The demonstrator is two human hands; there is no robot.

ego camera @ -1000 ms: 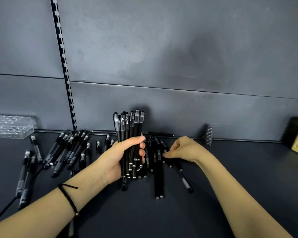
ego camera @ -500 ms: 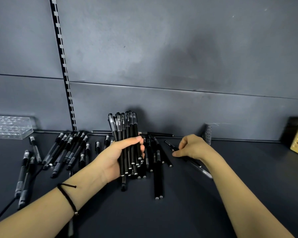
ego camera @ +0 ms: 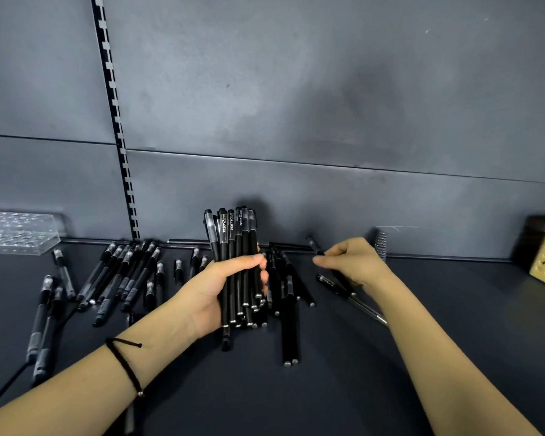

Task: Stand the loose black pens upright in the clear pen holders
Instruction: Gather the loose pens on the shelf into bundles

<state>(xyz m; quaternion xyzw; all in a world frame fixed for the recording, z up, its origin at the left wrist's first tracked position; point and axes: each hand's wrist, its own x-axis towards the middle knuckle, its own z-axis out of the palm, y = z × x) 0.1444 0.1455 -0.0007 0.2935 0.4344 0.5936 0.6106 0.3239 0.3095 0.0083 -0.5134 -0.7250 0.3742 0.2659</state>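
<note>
- While the left grip (ego camera: pixel 221 291) curls round an upright bundle (ego camera: pixel 233 240) of pens, caps up, the right grip (ego camera: pixel 350 262) pinches one pen (ego camera: pixel 343 283) at thumb and fingertip, near the bundle's right.
- Loose pens (ego camera: pixel 123 272) lie flat on the shelf (ego camera: pixel 438 309), left of and beneath the bundle.
- Clear holder (ego camera: pixel 16 234): far left at the back wall, well apart from both grips.

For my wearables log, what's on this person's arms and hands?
Both forearms are bare, no sleeves or gloves. The left hand has a thin black cord bracelet with a small bead at its wrist; the right hand shows no rings, watch or band.
</note>
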